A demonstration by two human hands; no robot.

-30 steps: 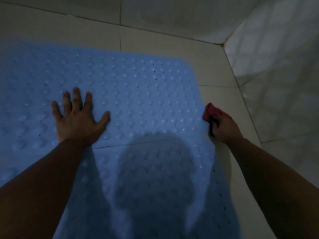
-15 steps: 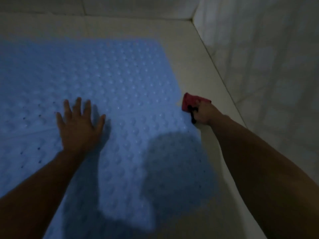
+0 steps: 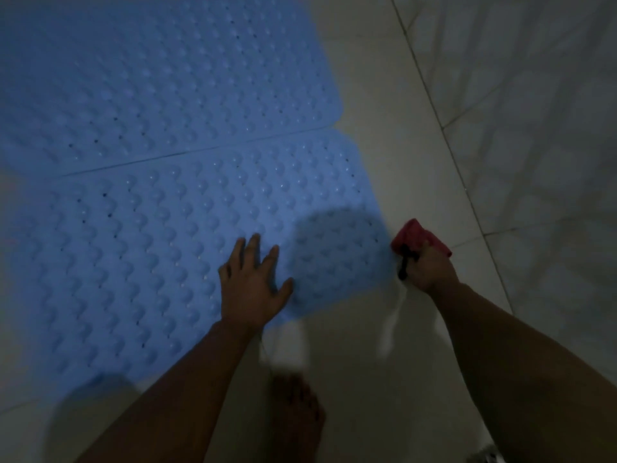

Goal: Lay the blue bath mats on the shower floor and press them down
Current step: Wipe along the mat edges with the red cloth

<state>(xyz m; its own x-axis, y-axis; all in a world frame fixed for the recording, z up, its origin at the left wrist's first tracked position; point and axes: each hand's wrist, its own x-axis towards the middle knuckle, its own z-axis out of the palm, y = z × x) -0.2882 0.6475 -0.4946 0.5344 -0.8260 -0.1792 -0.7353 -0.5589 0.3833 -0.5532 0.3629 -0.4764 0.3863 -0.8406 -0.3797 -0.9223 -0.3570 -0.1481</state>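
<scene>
Two blue bubbled bath mats lie flat on the pale tiled floor, edge to edge. The far mat (image 3: 160, 71) fills the upper left. The near mat (image 3: 140, 255) sits below the seam between them. My left hand (image 3: 252, 284) rests palm down, fingers spread, on the near mat close to its right front corner. My right hand (image 3: 429, 270) is on the floor just right of that mat, closed around a red cloth (image 3: 417, 237) with a dark strap or handle.
A white tiled wall (image 3: 534, 111) rises along the right side, meeting the floor in a diagonal line. Bare floor tile (image 3: 374, 95) runs between the mats and the wall. A bare foot (image 3: 297, 416) stands on the floor below the near mat.
The view has swung down and left. My left hand has shifted toward the near mat's right front corner, still flat. My right hand keeps the red cloth at the mat's right edge.
</scene>
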